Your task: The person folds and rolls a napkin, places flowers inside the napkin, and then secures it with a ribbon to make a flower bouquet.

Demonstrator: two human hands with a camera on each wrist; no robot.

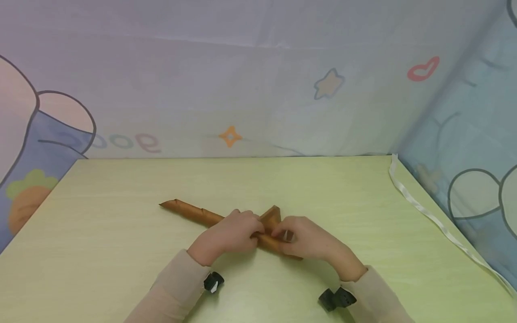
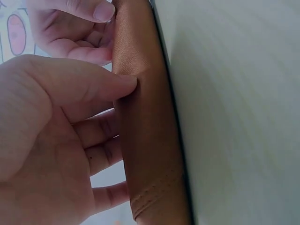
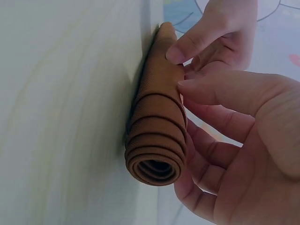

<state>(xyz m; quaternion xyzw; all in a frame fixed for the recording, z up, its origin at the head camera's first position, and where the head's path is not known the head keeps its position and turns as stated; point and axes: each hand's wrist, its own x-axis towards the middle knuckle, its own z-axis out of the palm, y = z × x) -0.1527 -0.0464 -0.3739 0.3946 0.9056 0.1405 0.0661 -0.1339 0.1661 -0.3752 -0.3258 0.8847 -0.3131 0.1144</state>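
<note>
A brown cloth (image 1: 191,212), rolled into a long tube, lies slantwise on the table in the head view. Its left end tapers to a point, and a pointed flap (image 1: 271,217) sticks up between the hands. My left hand (image 1: 234,231) pinches the roll near its middle, thumb on the near side and fingers behind, as the left wrist view shows on the cloth (image 2: 150,126). Nearer the right end, my right hand (image 1: 311,237) holds the roll between thumb and fingers. The right wrist view shows the coiled layers of the cloth's open end (image 3: 157,168).
The pale wood-grained table (image 1: 121,269) extends around the hands. Along its right edge runs a white ribbon (image 1: 428,215). A printed fabric backdrop (image 1: 194,89) stands behind and at both sides. Dark wrist devices (image 1: 337,299) sit by the sleeves.
</note>
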